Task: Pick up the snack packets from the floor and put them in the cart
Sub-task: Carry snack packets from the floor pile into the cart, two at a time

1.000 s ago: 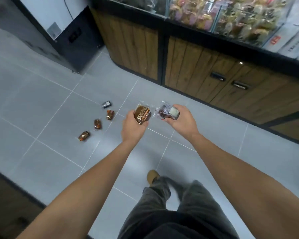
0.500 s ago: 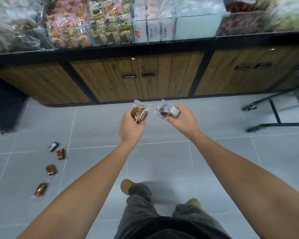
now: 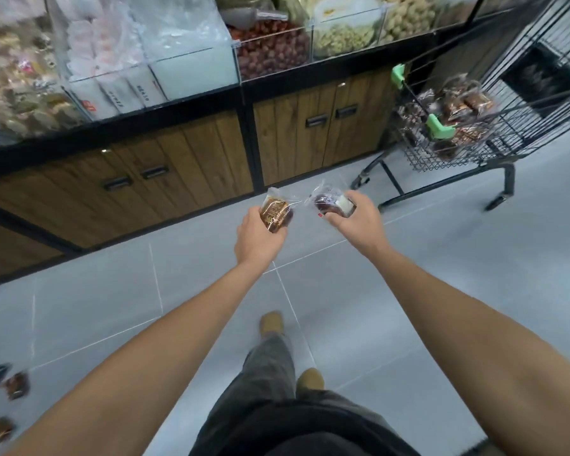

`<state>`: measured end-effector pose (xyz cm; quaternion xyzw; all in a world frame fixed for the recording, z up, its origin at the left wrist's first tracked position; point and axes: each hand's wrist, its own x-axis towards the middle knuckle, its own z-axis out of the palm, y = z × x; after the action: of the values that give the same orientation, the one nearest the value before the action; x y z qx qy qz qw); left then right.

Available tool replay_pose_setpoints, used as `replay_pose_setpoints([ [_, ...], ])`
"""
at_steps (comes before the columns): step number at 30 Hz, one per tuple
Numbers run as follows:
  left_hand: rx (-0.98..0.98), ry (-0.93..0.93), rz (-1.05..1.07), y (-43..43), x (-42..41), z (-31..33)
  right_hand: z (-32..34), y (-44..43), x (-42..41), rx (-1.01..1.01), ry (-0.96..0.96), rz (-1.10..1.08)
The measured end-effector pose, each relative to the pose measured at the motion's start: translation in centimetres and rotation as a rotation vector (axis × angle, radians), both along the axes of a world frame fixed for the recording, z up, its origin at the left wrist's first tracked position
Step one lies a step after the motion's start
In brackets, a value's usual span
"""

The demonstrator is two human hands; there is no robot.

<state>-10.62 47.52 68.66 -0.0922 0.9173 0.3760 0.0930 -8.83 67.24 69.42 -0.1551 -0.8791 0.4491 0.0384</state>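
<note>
My view has swung right over the last second. The black wire shopping cart with green corner guards [image 3: 468, 161] was out of sight a second ago. Now it stands ahead and to my right, beside the wooden cabinet doors [image 3: 310, 136], and it already carries a heap of clear-wrapped snack packs [image 3: 458, 103].

My hands have not changed their hold. The left hand [image 3: 255, 240] stays clamped around a brown snack packet in clear wrap [image 3: 275, 213]. The right hand [image 3: 356, 222] grips a dark red snack packet with a white label [image 3: 333, 205]. Both are held out in front of me, near each other but not touching, and well short of the cart.

A few small blurred packets [image 3: 15, 385] remain on the grey tiled floor [image 3: 441, 274], now at the lower left edge of view. I judge this is mid-carry: close on the cart, drop both in, then go back for the rest.
</note>
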Motion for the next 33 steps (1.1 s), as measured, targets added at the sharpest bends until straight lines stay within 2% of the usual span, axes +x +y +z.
replay_pose_setpoints([
  [11,0.060,0.015,-0.205,18.1,-7.0,-1.3,0.4,16.4,-1.0,0.006,-0.017,-0.207],
  [23,0.172,-0.023,-0.376,40.1,-19.5,-1.1,1.2,35.7,-11.6,0.107,-0.096,-0.363],
  [33,0.147,-0.098,-0.405,50.5,-27.5,-0.8,1.6,45.8,-19.8,0.096,-0.063,-0.405],
])
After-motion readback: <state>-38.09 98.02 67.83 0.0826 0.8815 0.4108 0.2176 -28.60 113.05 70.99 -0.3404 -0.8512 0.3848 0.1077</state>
